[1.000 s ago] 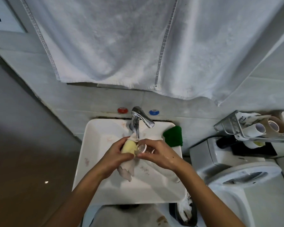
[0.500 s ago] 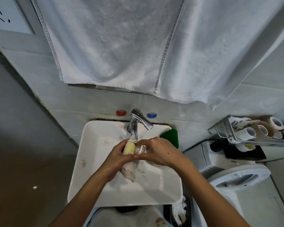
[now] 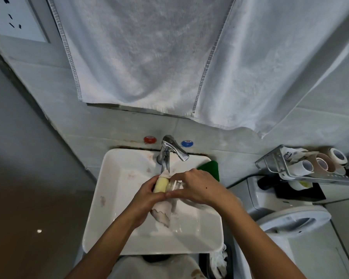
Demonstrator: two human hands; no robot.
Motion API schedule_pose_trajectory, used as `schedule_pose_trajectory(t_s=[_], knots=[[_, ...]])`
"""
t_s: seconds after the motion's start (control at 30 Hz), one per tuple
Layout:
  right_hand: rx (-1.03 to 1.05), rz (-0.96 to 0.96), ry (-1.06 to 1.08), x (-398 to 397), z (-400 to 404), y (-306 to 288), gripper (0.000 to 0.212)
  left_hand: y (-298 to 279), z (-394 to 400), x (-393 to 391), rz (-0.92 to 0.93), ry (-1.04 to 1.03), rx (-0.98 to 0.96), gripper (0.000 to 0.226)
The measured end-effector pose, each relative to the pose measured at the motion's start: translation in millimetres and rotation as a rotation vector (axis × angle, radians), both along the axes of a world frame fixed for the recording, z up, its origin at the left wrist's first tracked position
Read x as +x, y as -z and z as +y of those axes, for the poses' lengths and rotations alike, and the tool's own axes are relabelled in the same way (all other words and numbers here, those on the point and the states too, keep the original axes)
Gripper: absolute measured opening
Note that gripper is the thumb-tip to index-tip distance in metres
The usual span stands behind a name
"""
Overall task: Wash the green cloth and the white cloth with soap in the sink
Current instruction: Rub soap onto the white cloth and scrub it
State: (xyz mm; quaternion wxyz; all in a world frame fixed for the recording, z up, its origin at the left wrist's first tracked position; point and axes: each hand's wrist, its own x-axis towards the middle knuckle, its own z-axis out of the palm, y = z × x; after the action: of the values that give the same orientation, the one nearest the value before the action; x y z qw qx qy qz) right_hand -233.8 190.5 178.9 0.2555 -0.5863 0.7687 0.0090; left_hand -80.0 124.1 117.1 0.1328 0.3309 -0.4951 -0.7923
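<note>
Two hands meet over the middle of the white sink [image 3: 113,198], just under the tap [image 3: 166,156]. The left hand [image 3: 147,195] is curled around a yellow bar of soap [image 3: 161,184] and the white cloth [image 3: 163,213]. The cloth is bunched up in that hand. One end pokes up by the tap spout, and the other end hangs down from the hand into the bowl. The right hand [image 3: 197,187] is curled over a small clear thing [image 3: 174,185] that touches the right end of the soap. I cannot tell what that clear thing is. The thumbs of both hands touch just below the soap. The green cloth [image 3: 211,168] lies on the far right corner of the sink, partly hidden behind the right hand. No hand touches it. On the wall behind the tap sit a red dot [image 3: 150,139] on the left and a blue dot [image 3: 186,143] on the right. A big white towel [image 3: 169,57] hangs above the sink. To the right is a wire rack [image 3: 290,174] with paper rolls lying in it, and below it a white toilet [image 3: 290,220].
</note>
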Motion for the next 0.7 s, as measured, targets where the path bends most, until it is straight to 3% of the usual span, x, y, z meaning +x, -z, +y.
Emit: schedule_pose_trajectory(t_s=[0.2, 0.37, 0.53, 0.7], knots=[[0.023, 0.012, 0.011, -1.4, -2.1, 1.2, 0.066, 4.5, 0.3, -2.5, 0.012, -0.008, 0.052, 0.045], [-0.086, -0.003, 0.056, -2.5, 1.2, 10.3, 0.063, 9.5, -3.6, -2.9, 0.016, -0.042, 0.048, 0.044], [-0.344, -0.258, 0.268, -4.9, 16.2, 40.2, 0.051, 13.7, -9.2, -1.8, -0.009, -0.081, 0.043, 0.048], [-0.471, -0.459, 0.540, -19.1, 22.4, 78.3, 0.038, 16.2, -14.4, 0.0, -0.040, -0.107, 0.055, 0.048]])
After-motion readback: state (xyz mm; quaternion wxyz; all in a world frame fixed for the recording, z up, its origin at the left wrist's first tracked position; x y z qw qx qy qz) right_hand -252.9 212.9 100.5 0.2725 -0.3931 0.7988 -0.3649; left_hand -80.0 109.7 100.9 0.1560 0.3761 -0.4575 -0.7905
